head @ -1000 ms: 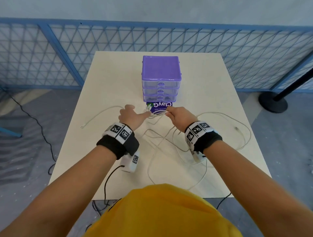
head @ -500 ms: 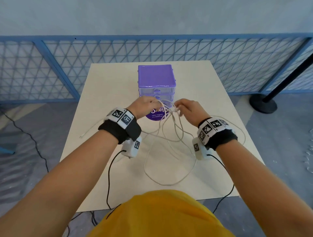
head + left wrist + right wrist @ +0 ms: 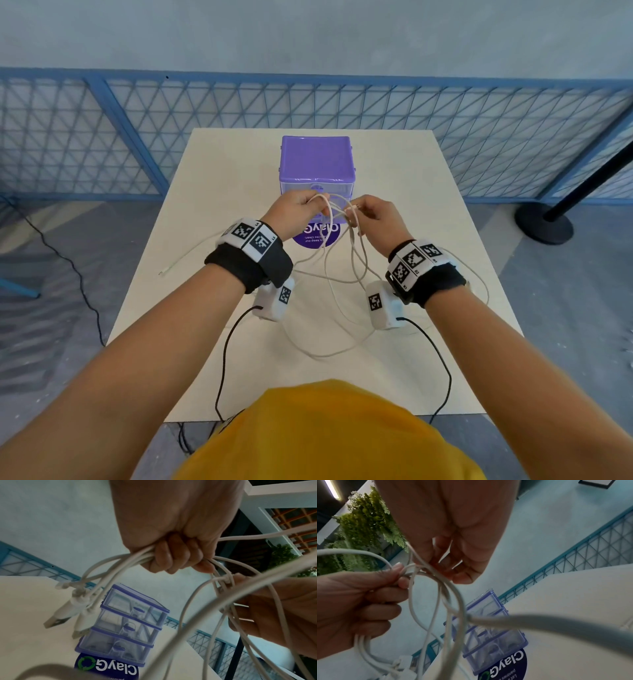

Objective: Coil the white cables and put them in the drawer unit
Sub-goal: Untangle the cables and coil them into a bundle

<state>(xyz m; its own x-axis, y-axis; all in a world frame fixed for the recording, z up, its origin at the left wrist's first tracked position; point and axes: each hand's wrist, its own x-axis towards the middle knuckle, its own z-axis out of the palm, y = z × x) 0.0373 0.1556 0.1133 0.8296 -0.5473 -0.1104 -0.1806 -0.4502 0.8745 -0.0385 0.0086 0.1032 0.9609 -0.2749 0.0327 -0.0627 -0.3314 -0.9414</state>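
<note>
- left hand (image 3: 297,209) raised, fist curled round bundled white cables (image 3: 337,260)
- right hand (image 3: 378,215) just beside it, fingertips pinching a strand
- loops hang below both hands to worktop (image 3: 212,192)
- drawer unit (image 3: 316,164) just beyond hands

white table (image 3: 212,192) — blue mesh fence (image 3: 102,137), grey floor (image 3: 51,342), pale wall (image 3: 308,34)

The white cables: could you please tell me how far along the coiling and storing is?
Nothing is stored: the purple three-drawer unit is shut. The left hand grips several white cable strands; the right hand pinches a loop. Loose loops still trail over the cream table, so coiling has just begun.
</note>
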